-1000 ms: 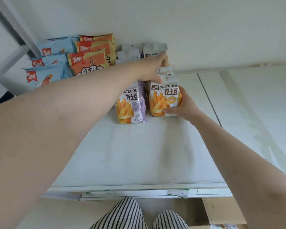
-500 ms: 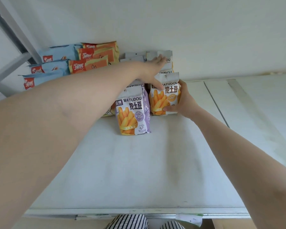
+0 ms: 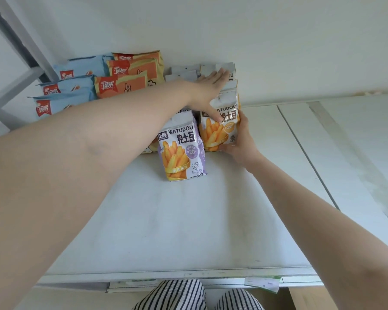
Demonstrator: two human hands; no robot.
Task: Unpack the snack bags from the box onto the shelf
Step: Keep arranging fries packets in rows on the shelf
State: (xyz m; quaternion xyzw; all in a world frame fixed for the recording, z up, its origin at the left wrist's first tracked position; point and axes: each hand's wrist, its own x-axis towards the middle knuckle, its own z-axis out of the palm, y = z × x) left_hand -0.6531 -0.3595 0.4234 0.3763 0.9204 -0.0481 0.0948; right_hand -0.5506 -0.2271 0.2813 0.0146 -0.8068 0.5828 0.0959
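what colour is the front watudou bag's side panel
Purple, on the front watudou bag; head view.

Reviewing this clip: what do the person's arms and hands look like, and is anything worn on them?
Both arms are bare as far up as the frame shows; no sleeves visible. The left hand and right hand wear no gloves, and no watch or bracelet shows at either wrist. Rings cannot be made out. Black-and-white striped trousers show below the shelf edge.

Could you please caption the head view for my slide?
Left hand steadies rear bags while right hand holds an orange WATUDOU bag.
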